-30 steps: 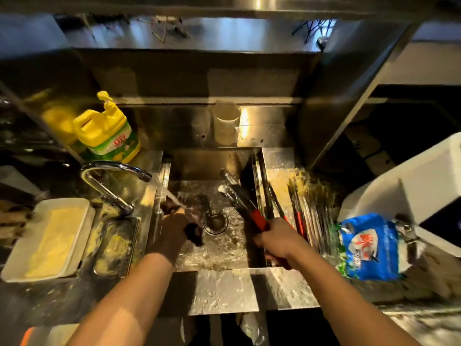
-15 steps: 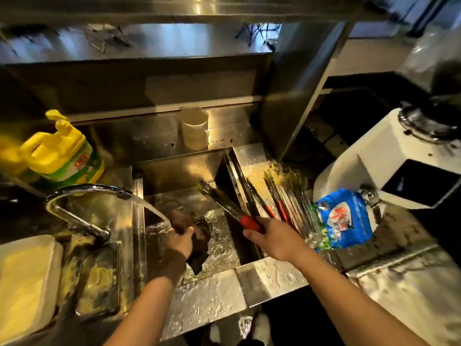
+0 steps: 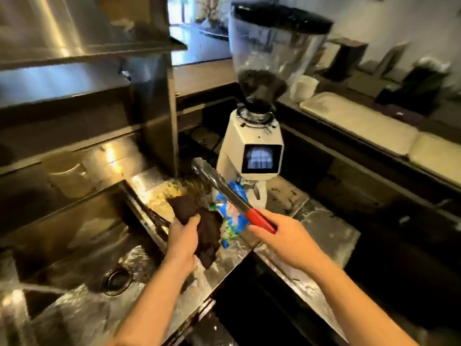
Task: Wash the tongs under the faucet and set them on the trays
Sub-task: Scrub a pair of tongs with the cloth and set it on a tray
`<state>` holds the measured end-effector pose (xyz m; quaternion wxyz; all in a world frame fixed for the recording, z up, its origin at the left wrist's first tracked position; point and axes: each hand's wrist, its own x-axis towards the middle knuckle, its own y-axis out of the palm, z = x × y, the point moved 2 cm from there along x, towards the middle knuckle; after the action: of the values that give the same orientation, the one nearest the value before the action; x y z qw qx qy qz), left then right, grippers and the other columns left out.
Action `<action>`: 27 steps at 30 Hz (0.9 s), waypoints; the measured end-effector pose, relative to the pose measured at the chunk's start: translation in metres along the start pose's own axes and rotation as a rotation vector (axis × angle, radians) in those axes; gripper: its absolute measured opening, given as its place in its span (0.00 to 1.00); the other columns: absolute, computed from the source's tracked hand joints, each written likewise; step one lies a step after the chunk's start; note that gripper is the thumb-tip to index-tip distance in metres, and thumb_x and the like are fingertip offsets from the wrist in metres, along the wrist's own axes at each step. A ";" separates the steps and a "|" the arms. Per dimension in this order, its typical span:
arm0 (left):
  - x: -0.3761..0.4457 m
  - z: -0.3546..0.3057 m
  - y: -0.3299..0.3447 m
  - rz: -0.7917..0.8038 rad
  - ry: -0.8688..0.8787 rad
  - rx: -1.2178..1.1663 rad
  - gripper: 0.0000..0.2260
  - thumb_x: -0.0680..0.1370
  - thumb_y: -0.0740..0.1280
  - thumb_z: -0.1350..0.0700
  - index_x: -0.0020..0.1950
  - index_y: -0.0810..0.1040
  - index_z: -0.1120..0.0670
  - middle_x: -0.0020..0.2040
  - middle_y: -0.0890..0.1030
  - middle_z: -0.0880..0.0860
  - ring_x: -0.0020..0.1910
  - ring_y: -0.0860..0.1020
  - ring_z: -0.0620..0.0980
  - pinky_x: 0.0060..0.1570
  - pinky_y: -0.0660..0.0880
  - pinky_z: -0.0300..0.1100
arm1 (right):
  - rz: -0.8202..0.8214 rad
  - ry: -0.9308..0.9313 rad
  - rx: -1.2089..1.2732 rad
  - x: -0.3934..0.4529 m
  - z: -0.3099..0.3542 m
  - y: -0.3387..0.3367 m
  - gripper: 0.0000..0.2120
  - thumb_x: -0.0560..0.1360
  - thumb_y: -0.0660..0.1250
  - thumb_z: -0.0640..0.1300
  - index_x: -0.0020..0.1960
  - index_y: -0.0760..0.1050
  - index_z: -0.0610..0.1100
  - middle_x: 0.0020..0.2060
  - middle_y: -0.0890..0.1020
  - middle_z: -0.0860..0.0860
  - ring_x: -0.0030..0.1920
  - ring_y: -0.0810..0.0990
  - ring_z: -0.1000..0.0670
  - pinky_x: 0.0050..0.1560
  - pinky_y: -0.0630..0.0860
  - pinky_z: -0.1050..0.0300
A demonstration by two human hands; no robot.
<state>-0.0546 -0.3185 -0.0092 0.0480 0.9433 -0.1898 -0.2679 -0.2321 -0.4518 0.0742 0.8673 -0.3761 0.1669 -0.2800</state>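
My right hand [image 3: 287,236] grips the red handle of a pair of metal tongs [image 3: 219,186], held in the air over the wet counter right of the sink, tips pointing up and away toward the grinder. My left hand [image 3: 183,237] clutches a dark brown cloth [image 3: 199,221] just left of the tongs, above the sink's right rim. Two pale trays [image 3: 359,121] lie on the far right counter. The steel sink [image 3: 82,245] with its drain [image 3: 117,279] is at lower left. The faucet is out of view.
A white coffee grinder [image 3: 252,141] with a bean hopper stands right behind the tongs. A blue plastic bag [image 3: 232,216] lies under them. A steel shelf and upright panel [image 3: 159,108] rise behind the sink. A white cup [image 3: 305,87] stands near the trays.
The view has swung right. My right hand lifted the tongs out of the sink and over the counter. My left hand brought the cloth up from the basin to the sink's right rim.
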 end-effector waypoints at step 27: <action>-0.118 0.010 0.456 0.675 0.085 0.381 0.07 0.80 0.65 0.55 0.55 0.79 0.55 0.48 0.85 0.57 0.46 0.85 0.57 0.40 0.81 0.47 | -0.610 0.676 0.136 -0.030 -0.231 -0.299 0.37 0.75 0.65 0.53 0.78 0.53 0.44 0.69 0.63 0.39 0.38 0.75 0.50 0.30 0.70 0.58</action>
<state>-0.3036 -0.6943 0.1278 -0.0348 0.8300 -0.5339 -0.1578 -0.4792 -0.7300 0.1472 0.6649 -0.2380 0.3035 -0.6396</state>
